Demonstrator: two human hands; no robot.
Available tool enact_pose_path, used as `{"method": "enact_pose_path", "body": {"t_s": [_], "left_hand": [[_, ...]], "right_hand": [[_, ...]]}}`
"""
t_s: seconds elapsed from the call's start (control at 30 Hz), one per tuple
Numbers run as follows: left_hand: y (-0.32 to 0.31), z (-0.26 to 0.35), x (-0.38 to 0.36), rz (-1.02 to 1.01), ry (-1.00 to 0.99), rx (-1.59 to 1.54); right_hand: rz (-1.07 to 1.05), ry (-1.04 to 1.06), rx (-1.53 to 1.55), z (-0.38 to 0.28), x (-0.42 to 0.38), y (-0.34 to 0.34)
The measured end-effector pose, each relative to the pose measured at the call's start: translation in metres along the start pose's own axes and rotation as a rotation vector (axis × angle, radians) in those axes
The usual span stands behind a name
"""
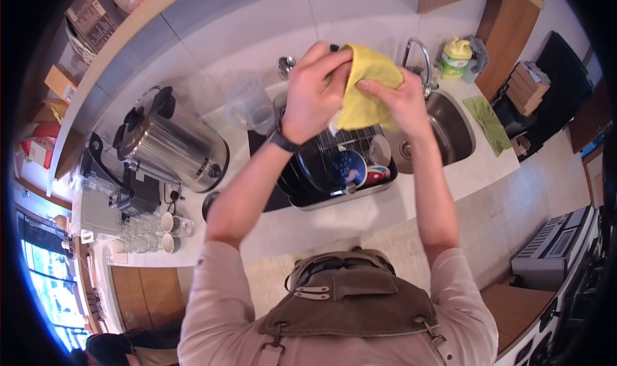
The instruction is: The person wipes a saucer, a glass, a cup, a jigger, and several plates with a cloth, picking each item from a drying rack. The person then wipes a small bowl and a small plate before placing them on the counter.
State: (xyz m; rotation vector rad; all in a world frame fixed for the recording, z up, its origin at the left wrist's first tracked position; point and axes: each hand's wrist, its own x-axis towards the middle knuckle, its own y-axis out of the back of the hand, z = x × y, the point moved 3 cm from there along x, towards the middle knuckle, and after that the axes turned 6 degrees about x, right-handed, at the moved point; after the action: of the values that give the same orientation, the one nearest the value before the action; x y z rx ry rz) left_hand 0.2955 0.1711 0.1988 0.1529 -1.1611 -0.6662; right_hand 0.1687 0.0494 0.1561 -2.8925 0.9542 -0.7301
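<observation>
A yellow cloth point(369, 64) is held up between my two hands, above the dish rack. My left hand point(316, 95), with a dark band at the wrist, is closed with its fingers curled at the cloth's left edge. My right hand point(406, 106) grips the cloth from the right, its thumb pressed on the front. Whether anything is wrapped inside the cloth is hidden. Below, the dish rack point(308, 203) holds dark pans or trays, a blue patterned dish point(349, 168) and a pale cup point(380, 150).
At right is a steel sink point(453, 131) with a curved faucet point(421, 51), a green cloth point(486, 123) and a yellow-capped jug point(455, 59). A large steel urn point(173, 141), a clear pitcher point(249, 106) and several glasses point(138, 234) stand left. A shelf edge point(109, 48) curves overhead.
</observation>
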Motion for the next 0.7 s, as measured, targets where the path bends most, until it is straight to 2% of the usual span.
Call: {"method": "enact_pose_path", "body": {"t_s": [0.07, 0.13, 0.2, 0.27, 0.33, 0.4, 0.43, 0.47, 0.5, 0.53, 0.6, 0.63, 0.67, 0.7], "left_hand": [[0.012, -0.010, -0.011, 0.192, 0.135, -0.226], [0.019, -0.019, -0.026, 0.356, 0.262, -0.454], [0.024, -0.027, -0.040, 0.511, 0.369, -0.687], [0.046, -0.047, -0.056, 0.492, 0.379, -0.522], [0.079, -0.035, -0.079, 0.512, 0.353, -0.322], [0.105, -0.016, -0.127, 0.712, 0.289, -0.286], [0.098, -0.026, -0.167, 0.532, 0.161, -0.573], [0.090, -0.022, -0.197, 0.275, 0.263, -0.737], [0.081, -0.017, -0.230, 0.016, 0.390, -0.849], [0.062, 0.000, -0.248, -0.299, 0.748, -0.825], [0.058, 0.011, -0.225, 0.030, 0.579, -1.164], [0.069, 0.001, -0.209, 0.297, 0.612, -1.451], [0.090, -0.014, -0.195, 0.398, 0.449, -1.395], [0.118, -0.016, -0.173, 0.564, 0.450, -1.246]], "right_hand": [[0.135, 0.050, 0.198, -0.001, -0.003, -0.030], [0.358, 0.168, 0.503, 0.033, -0.004, -0.058], [0.402, 0.225, 0.411, 0.047, -0.010, -0.078], [0.402, 0.266, 0.369, 0.049, -0.012, -0.098], [0.362, 0.276, 0.367, 0.047, -0.018, -0.109], [0.410, 0.266, 0.405, 0.038, -0.021, -0.118], [0.437, 0.278, 0.456, 0.034, -0.019, -0.123], [0.466, 0.287, 0.511, 0.030, -0.019, -0.130], [0.421, 0.289, 0.600, 0.025, -0.021, -0.140], [0.406, 0.278, 0.631, 0.019, -0.023, -0.153], [0.362, 0.245, 0.682, 0.010, -0.029, -0.181], [0.306, 0.246, 0.705, 0.009, -0.036, -0.196], [0.264, 0.250, 0.507, 0.009, -0.047, -0.207], [0.216, 0.256, 0.312, 0.009, -0.057, -0.218]]}}
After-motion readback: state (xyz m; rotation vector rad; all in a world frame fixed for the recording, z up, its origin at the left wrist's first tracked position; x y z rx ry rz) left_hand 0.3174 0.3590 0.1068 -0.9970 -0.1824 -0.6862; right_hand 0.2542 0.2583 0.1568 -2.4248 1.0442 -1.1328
